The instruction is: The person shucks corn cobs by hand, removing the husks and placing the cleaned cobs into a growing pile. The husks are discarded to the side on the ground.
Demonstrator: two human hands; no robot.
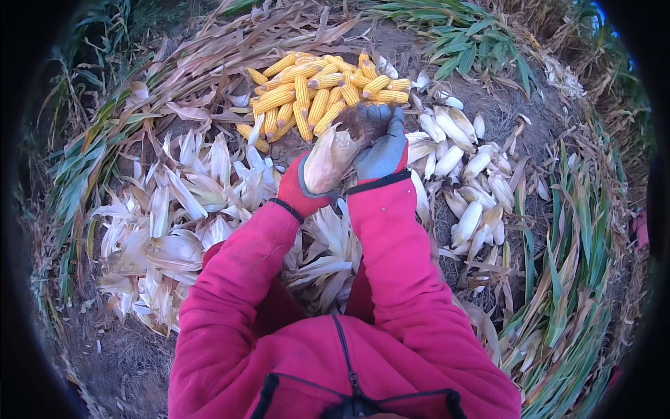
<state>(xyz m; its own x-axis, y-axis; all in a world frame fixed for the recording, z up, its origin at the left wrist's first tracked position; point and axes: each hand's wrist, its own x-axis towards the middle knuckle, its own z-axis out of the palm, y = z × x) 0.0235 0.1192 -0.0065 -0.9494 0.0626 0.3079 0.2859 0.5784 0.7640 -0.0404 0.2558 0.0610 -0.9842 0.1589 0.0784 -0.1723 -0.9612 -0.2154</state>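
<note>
Gripping an unhusked corn ear [329, 158] between both gloved hands, the person is holding it out in front of the chest, its pale husk tip pointing up and away toward the dark silk tuft [364, 120]. The left hand [301, 188], in a red glove, is closing around the lower, stem end of the ear, its fingers wrapping underneath where they are hidden from view. The right hand [382, 150], in a grey-blue glove, is curling over the upper right side of the ear, with its fingertips pressing at the silk end; how tightly they are pinching cannot be told. Both red sleeves are coming up from the lower edge and meeting at the ear.

Just beyond the fingers, a pile of husked yellow cobs [317, 94] is lying on the bare ground. To the right, near the right hand, a heap of unhusked ears [464, 174] is spreading across the soil. To the left and beneath the forearms, stripped pale husks [174, 216] are lying in a loose mound. Dry and green corn stalks [572, 279] are ringing the whole patch, well apart from the hands.
</note>
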